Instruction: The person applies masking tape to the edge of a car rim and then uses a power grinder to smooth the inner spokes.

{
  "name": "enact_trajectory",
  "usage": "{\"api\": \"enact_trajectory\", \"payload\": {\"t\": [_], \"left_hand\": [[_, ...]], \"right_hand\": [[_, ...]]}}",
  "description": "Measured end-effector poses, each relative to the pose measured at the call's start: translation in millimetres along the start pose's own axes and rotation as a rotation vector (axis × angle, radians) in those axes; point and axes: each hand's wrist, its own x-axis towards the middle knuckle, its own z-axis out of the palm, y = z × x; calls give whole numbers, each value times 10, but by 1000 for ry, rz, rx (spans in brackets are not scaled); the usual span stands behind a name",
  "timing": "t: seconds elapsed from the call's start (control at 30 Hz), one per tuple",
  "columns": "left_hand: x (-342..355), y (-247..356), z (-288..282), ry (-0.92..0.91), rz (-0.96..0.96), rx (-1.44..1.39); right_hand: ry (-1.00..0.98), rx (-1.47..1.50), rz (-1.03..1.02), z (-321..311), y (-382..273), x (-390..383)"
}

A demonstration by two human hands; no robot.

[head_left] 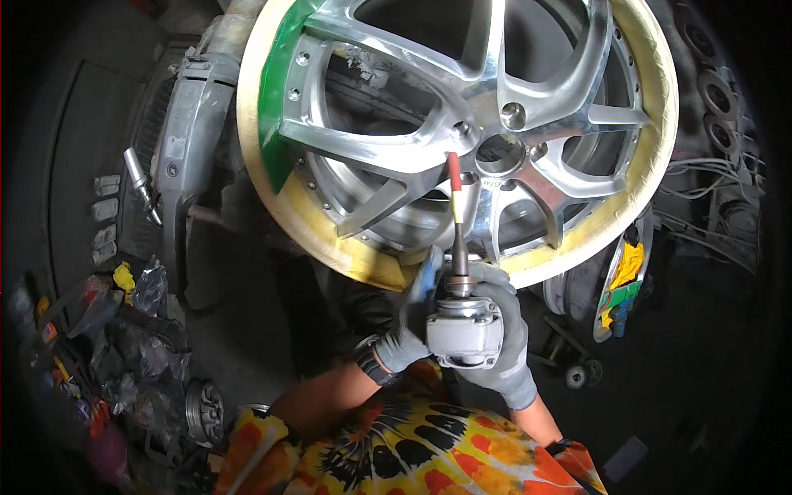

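Observation:
A silver multi-spoke alloy wheel [388,154] stands ahead of me, its rim wrapped in cream masking tape with a green patch at upper left. A handheld power tool [464,332] with a grey metal head and a long tapered spindle is between my hands. Its slim red-and-yellow tip [456,177] meets the wheel's spoke face near the hub, just below a bolt hole. My right hand [513,346], in a grey glove, wraps the tool's right side. On its left side is my gloved left hand [410,318], thumb pointing up; its other fingers are mostly hidden.
A grey machine housing [194,136] stands left of the wheel. Plastic bags and clutter [140,346] pile up at lower left, beside a small wheel [204,412]. At right are cables [705,175], a yellow-and-green cloth-like item [624,276] and a small caster [575,377].

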Motion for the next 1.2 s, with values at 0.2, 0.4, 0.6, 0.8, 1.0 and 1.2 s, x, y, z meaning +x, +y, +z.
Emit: {"api": "enact_trajectory", "payload": {"t": [0.2, 0.4, 0.6, 0.8, 1.0, 1.2], "left_hand": [[-269, 62, -154, -151, -28, -246], [-137, 70, 82, -89, 147, 156], [-157, 4, -95, 389, 61, 484], [-496, 243, -323, 112, -35, -130], [-606, 505, 192, 264, -1, 20], [-622, 486, -282, 71, -143, -43]], "right_hand": [[-115, -40, -92, 29, -118, 42], [-24, 8, 30, 27, -113, 12], [-32, -56, -33, 98, -169, 41], [-102, -67, -60, 272, -286, 25], [-63, 84, -71, 489, -405, 206], [-37, 94, -51, 453, -357, 123]]}}
